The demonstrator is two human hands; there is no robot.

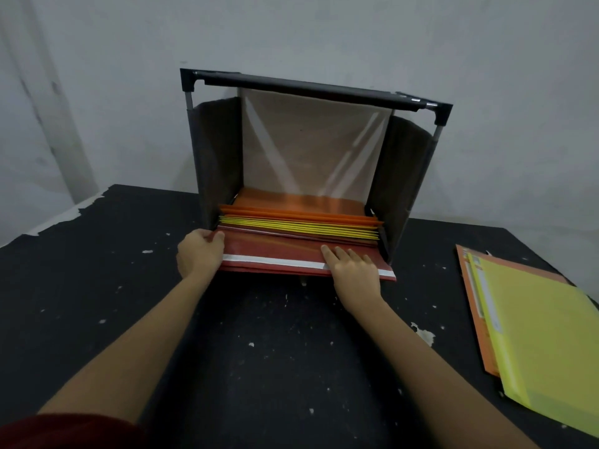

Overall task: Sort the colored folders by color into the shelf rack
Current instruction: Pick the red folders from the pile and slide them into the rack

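Looking down from the head camera, I see the black table filling most of the view, its top speckled with pale chips where the surface has flaked. At the far edge, against the grey wall, stands the shelf rack: a dark tube frame with dark cloth sides and a clear sheet at the back.

On the rack's bottom shelf lies a stack of folders in colour bands: orange folders on top, yellow folders under them, and red folders lowest, jutting out toward me over the table. A white strip runs along the near edge of the top red one.

Near the right edge of the table, well apart from the rack, sits a loose pile: a yellow-green folder lying on top of an orange one whose left edge shows beneath.

My left hand is clamped on the left near corner of the red folders, thumb on top and fingers curled under the edge. My right hand lies flat, palm down, fingers stretched and together, pressing on the right part of the top red folder, covering a bit of the white strip. A dark red sleeve shows at the near left corner.
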